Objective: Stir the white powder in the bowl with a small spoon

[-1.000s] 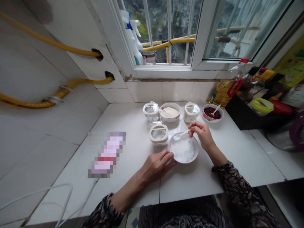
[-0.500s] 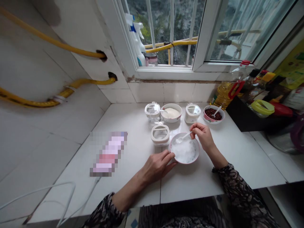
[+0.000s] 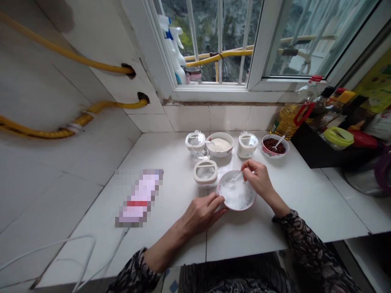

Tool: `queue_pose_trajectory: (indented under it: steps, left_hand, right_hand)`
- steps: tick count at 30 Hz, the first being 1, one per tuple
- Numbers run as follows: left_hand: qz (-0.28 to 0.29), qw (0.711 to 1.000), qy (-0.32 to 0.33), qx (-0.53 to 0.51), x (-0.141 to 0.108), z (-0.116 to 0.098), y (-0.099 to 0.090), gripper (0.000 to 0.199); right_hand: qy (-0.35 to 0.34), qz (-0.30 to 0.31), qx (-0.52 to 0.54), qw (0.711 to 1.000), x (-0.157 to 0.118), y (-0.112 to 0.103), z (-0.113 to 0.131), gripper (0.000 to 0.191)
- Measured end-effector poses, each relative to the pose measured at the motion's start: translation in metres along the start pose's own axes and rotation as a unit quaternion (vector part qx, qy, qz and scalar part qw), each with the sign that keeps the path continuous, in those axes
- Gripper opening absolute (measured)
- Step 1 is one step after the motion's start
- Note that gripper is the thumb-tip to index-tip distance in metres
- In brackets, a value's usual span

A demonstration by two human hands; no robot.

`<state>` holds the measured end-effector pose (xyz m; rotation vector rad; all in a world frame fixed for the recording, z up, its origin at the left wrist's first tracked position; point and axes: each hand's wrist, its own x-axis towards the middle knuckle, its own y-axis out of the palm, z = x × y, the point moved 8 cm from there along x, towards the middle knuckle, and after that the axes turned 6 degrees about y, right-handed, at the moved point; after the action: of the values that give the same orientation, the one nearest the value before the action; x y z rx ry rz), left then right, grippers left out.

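A pink-rimmed white bowl (image 3: 255, 198) on the counter holds white granules (image 3: 236, 196), perhaps salt or sugar. My left hand (image 3: 201, 211) steadies the bowl from its left side, fingers at the rim and thumb low against the wall. Pinched between thumb and fingers of my right hand (image 3: 259, 179) is a small white spoon (image 3: 236, 178), its tip down at the granules. A lidded clear jar (image 3: 205, 172) stands just left of and behind the bowl. Farther back are a second jar (image 3: 196, 142), a bowl of pale grains (image 3: 220, 151) and a third jar (image 3: 247, 145).
A bowl of dark red beans (image 3: 275, 154) with a white spoon sits at the back right. Beside it stand an oil bottle (image 3: 285, 118) and a black rack (image 3: 308, 146) of condiments. A blurred-out phone-like object (image 3: 140, 197) with a white cable (image 3: 91, 252) lies left.
My right hand has moved slightly left and down, bringing the spoon lower into the granules. The left hand and the bowl have stayed put.
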<state>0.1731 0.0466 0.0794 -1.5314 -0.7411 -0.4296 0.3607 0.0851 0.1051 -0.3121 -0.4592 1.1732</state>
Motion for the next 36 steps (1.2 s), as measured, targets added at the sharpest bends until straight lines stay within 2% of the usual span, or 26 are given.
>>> queue_pose_trajectory:
  steps: [3,7,9,15,19,21,24,26,29,32,36]
  left_hand:
    - [0.003,1.000,-0.003,-0.002,-0.001,0.001,0.001,0.016]
    - [0.012,1.000,-0.006,-0.001,-0.002,0.002,0.003,0.016]
    - [0.012,1.000,-0.007,0.002,-0.002,0.001,0.003,0.016]
    - [0.013,1.000,-0.004,0.007,-0.001,0.001,0.002,0.017]
    - [0.007,1.000,-0.001,0.008,0.000,0.000,0.001,0.017]
    - [0.003,1.000,0.000,0.011,0.000,0.000,0.000,0.017]
    - [0.003,1.000,-0.001,0.014,0.000,0.000,0.001,0.018]
    - [0.005,1.000,-0.002,0.015,0.000,0.000,0.002,0.018]
    - [0.005,1.000,-0.002,0.013,-0.001,0.001,0.002,0.016]
    - [0.005,1.000,0.000,0.006,-0.001,0.001,0.002,0.016]
    - [-0.001,1.000,0.005,0.007,0.000,0.000,0.001,0.017]
  right_hand:
    - [-0.003,0.003,-0.005,1.000,0.000,0.001,0.000,0.013]
    - [-0.058,0.008,-0.042,0.997,-0.003,0.006,0.010,0.016]
    - [-0.061,0.024,-0.034,0.997,-0.004,0.010,0.010,0.017]
    - [0.057,0.070,0.122,0.988,0.000,0.014,-0.011,0.012]
    - [0.079,0.071,0.160,0.981,0.002,0.013,-0.015,0.011]
    - [0.050,0.059,0.112,0.991,0.001,0.012,-0.009,0.011]
    - [-0.031,0.052,0.014,0.998,-0.003,0.013,0.006,0.013]
    - [-0.054,0.057,-0.002,0.997,-0.005,0.015,0.011,0.014]
    - [0.008,0.067,0.065,0.996,-0.003,0.015,0.001,0.012]
    - [0.087,0.077,0.166,0.979,0.001,0.014,-0.013,0.011]
    - [0.126,0.078,0.229,0.962,0.006,0.010,-0.022,0.009]
